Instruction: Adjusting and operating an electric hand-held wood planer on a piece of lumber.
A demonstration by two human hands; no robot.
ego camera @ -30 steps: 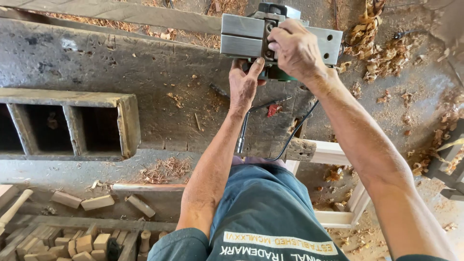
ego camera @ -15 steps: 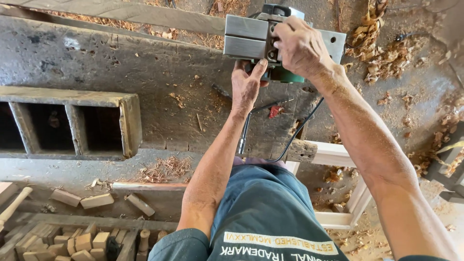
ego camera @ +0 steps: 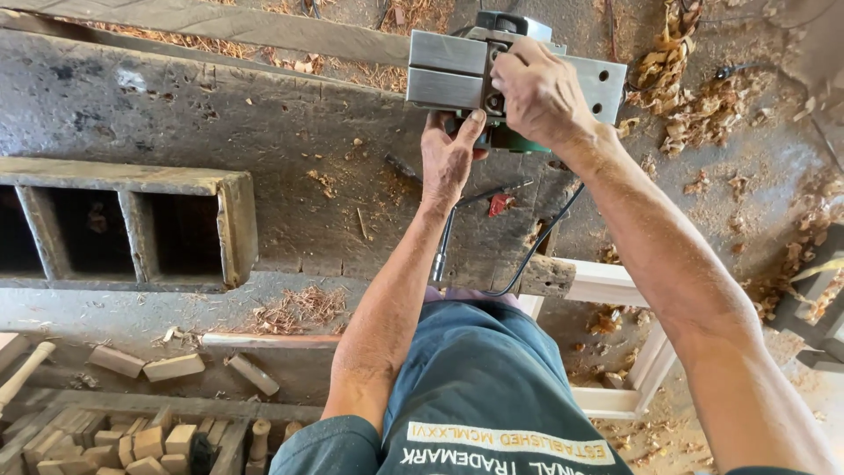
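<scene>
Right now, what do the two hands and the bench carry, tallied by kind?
Electric planer, held upturned by both hands: 1
Black power cord: 1
Wooden box with open compartments: 1
Small red scrap: 1
Total: 4

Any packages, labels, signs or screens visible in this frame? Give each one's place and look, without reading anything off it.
Printed patch on the dark teal shirt: bottom centre, a pale yellow band with dark lettering and a row of white lettering beneath it, seen upside down.
No packages, signs or screens in view; no label shows on the electric planer that the left hand and right hand grip.
</scene>
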